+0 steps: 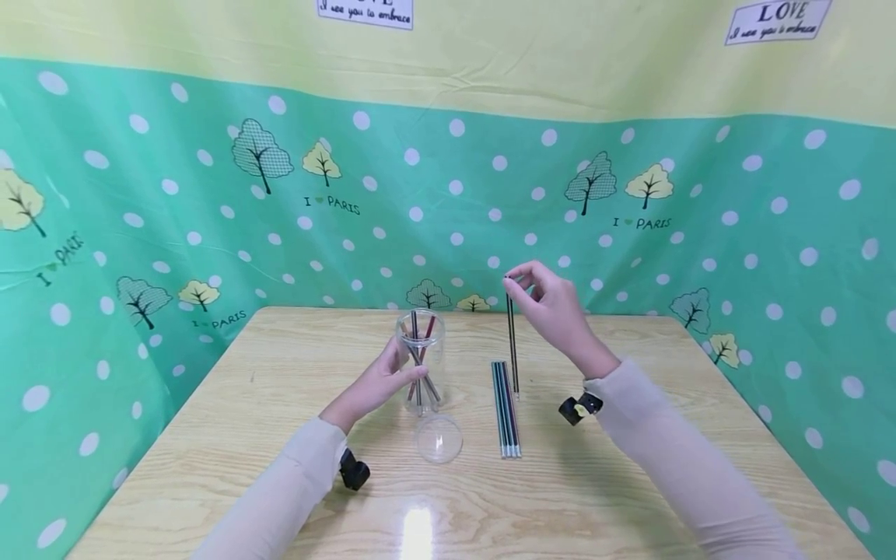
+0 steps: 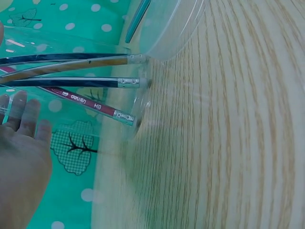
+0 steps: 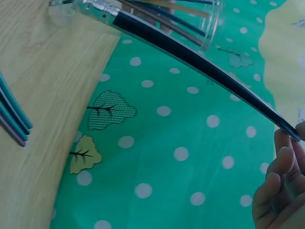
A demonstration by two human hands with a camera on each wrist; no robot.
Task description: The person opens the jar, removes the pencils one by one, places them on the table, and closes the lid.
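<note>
Hands (image 1: 378,381) (image 1: 553,309) round jar (image 1: 439,364) and black pencil (image 3: 190,61) — maroon pencil's (image 2: 102,108) lettering (image 2: 82,99) only in left-wrist view

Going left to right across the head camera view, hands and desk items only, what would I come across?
Left hand → jar → row of pencils → right hand.

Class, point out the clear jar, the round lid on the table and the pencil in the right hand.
Clear jar (image 1: 436,356): head view, its side wall.
Round lid (image 1: 439,439): head view, middle of its disc.
Held pencil (image 3: 198,60): right wrist view, dark mid-shaft.
</note>
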